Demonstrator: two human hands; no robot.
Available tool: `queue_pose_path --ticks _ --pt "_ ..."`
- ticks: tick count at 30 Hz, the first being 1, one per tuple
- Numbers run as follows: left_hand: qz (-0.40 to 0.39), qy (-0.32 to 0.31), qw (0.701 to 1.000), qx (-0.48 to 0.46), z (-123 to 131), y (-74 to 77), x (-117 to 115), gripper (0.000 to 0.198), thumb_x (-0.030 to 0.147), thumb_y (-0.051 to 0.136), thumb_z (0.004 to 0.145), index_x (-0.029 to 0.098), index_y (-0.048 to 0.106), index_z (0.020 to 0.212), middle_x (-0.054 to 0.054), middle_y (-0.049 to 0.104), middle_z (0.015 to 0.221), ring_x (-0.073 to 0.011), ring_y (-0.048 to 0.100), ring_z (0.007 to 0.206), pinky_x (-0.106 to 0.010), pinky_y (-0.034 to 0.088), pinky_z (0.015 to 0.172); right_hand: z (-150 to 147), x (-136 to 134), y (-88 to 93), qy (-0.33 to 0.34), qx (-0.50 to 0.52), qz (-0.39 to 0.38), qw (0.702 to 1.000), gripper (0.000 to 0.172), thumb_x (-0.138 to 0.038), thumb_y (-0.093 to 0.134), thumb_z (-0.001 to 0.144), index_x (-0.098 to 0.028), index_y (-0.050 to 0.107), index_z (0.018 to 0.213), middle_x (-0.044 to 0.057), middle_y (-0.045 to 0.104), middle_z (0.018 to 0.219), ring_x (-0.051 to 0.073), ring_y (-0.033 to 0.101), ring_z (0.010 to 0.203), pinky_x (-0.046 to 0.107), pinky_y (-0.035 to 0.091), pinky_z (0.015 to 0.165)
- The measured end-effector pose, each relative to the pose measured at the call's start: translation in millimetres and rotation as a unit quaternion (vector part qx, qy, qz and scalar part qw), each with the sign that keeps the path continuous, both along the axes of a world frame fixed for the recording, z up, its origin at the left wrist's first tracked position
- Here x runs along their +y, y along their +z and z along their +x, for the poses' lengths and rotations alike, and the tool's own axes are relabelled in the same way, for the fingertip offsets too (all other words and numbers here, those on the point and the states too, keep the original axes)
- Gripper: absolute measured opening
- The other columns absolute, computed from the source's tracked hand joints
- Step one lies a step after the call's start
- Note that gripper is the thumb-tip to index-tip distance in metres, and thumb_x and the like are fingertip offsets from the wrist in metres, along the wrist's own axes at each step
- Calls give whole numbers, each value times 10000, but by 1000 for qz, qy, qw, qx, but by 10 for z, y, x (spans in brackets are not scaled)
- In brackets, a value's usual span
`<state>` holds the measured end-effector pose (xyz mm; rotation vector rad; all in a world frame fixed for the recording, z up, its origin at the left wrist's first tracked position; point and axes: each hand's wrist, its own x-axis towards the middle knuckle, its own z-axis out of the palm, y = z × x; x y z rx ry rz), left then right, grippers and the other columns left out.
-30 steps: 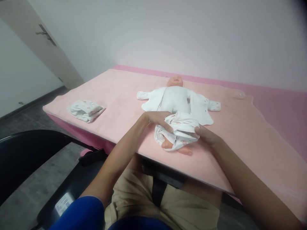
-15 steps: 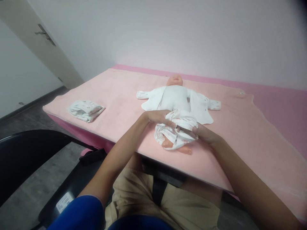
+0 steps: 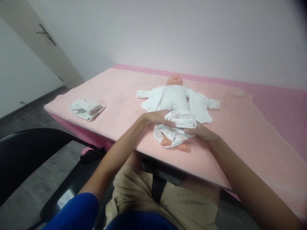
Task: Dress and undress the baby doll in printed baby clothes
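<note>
A baby doll lies on its back, head towards the wall and bare feet towards me. Its torso is white, and a white baby jacket is spread open beneath it with the sleeves out to both sides. White printed baby pants are bunched around the doll's legs, the feet showing below. My left hand grips the bunched cloth at its left upper side, fingers partly hidden. On the opposite side my right hand is closed on the same cloth, thumb on top.
A folded printed garment lies to the left on the pink blanket that covers the table. A black chair stands at the left, with a dark object and a white labelled item on its seat. The wall runs behind the table.
My right thumb has moved left across the pants, and the gap in the cloth between my hands has narrowed. The doll and jacket stay put.
</note>
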<state>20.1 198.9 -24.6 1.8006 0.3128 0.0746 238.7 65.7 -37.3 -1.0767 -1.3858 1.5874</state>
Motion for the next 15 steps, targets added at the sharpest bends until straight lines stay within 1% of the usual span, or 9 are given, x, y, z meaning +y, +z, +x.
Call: queue_pose_path --ticks 2,4,6,8,9,12,15 --pt "13 7 1000 -12 -36 41 -90 670 459 901 720 203 703 1307 -67 738 1313 -326 645 1303 -448 511 1124 -67 -31 65 -39 -21 -1 999 660 -471 884 786 -258 696 1382 67 739 1335 359 645 1304 512 524 1118" --pt "36 29 999 -24 -78 65 -181 674 427 895 739 203 683 1339 -70 727 1338 -326 631 1326 -455 491 1147 -175 -77 118 -113 -71 14 991 588 -490 864 796 -237 733 1311 81 751 1300 365 667 1261 536 537 1091" --pt "52 58 996 -34 -117 62 -256 643 434 859 787 195 669 1352 -82 719 1353 -328 638 1316 -465 490 1143 -308 -136 137 -207 -135 37 968 529 -504 848 797 -216 762 1233 102 754 1280 380 675 1236 559 531 1079" --pt "66 86 993 -46 -146 35 -310 577 439 799 847 184 662 1345 -91 711 1369 -324 634 1319 -465 477 1154 -451 -209 118 -289 -187 59 937 506 -496 824 812 -216 758 1228 110 743 1298 384 665 1244 572 504 1093" --pt "70 101 991 -51 -155 15 -331 539 428 761 877 179 657 1344 -93 706 1376 -320 627 1326 -459 472 1159 -524 -252 100 -319 -201 74 923 499 -489 804 827 -218 748 1242 110 741 1301 379 665 1240 571 498 1092" --pt "62 137 988 -44 -170 -36 -381 460 368 631 947 172 624 1364 -94 688 1394 -302 628 1314 -429 489 1137 -760 -414 37 -386 -224 129 886 449 -445 731 867 -210 724 1250 109 756 1243 349 693 1160 519 537 1008" --pt "70 147 986 -24 -188 -44 -428 449 345 546 976 186 585 1393 -83 666 1409 -288 625 1302 -406 493 1121 -1026 -616 -40 -428 -218 152 864 431 -393 693 864 -195 694 1247 119 760 1192 330 703 1083 446 563 888"
